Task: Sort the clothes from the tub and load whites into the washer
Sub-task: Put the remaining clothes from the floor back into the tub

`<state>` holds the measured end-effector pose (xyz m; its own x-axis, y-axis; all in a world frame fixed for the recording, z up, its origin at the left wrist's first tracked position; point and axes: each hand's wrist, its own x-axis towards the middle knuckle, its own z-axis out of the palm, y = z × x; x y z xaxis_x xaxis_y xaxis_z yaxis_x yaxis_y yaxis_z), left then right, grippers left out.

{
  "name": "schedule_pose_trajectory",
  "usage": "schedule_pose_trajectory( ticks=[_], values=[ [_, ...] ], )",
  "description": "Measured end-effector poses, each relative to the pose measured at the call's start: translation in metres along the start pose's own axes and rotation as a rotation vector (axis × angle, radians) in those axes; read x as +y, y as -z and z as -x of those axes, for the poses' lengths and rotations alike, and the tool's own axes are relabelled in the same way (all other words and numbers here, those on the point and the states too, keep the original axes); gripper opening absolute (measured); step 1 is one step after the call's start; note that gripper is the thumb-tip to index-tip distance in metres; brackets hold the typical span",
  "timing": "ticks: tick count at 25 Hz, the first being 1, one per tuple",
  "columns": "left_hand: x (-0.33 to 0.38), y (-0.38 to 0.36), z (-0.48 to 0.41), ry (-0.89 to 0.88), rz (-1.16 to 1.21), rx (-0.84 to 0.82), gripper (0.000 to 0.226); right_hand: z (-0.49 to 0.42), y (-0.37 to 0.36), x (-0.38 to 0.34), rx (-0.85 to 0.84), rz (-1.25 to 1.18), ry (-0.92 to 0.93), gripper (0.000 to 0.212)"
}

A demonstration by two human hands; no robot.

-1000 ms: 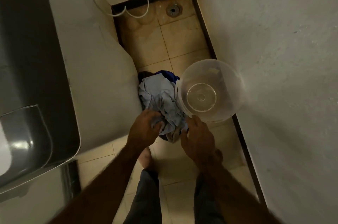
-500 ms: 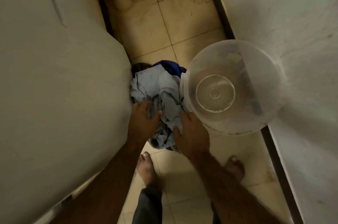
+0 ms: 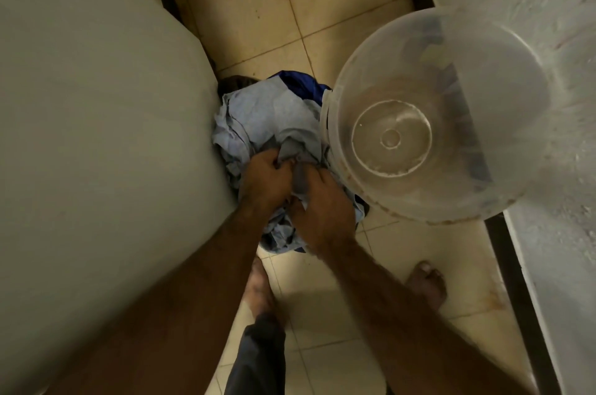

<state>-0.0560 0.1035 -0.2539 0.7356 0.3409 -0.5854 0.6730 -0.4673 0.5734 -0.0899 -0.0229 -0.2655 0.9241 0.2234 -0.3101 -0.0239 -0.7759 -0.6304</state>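
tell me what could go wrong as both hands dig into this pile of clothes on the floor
The pale blue cloth lies tangled with a dark blue garment, so a coloured piece might ride along. The empty tub sits tight beside the right hand; a hard pull may knock it.

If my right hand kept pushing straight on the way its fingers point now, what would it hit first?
Most likely more of the light blue garment it already grips in the clothes pile. The right hand points up and slightly left, passing left of the clear plastic tub, though depth is hard to judge.
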Motion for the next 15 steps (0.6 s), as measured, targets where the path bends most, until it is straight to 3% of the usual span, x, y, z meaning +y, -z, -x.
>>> schedule_pose_trajectory(
  ticks=[4, 8, 10, 13, 15],
  values=[
    [0.015, -0.003, 0.019, -0.113, 0.038, 0.112, 0.028, 0.002, 0.020, -0.012, 0.146, 0.106, 0.085, 0.063],
    [0.031, 0.002, 0.032, 0.119, 0.306, 0.234, 0.044, -0.001, 0.033, -0.028, 0.058, 0.184, 0.019, 0.089],
    [0.040, 0.008, 0.034, 0.199, 0.477, 0.291, 0.037, 0.001, 0.034, -0.029, 0.046, 0.198, 0.046, 0.097],
    [0.043, 0.023, 0.028, 0.346, 0.602, 0.206, 0.026, 0.000, 0.031, -0.033, -0.020, 0.120, 0.018, 0.110],
    [0.042, 0.027, 0.028, 0.410, 0.692, 0.153, 0.023, 0.000, 0.028, -0.041, -0.081, 0.049, -0.007, 0.101]
  ],
)
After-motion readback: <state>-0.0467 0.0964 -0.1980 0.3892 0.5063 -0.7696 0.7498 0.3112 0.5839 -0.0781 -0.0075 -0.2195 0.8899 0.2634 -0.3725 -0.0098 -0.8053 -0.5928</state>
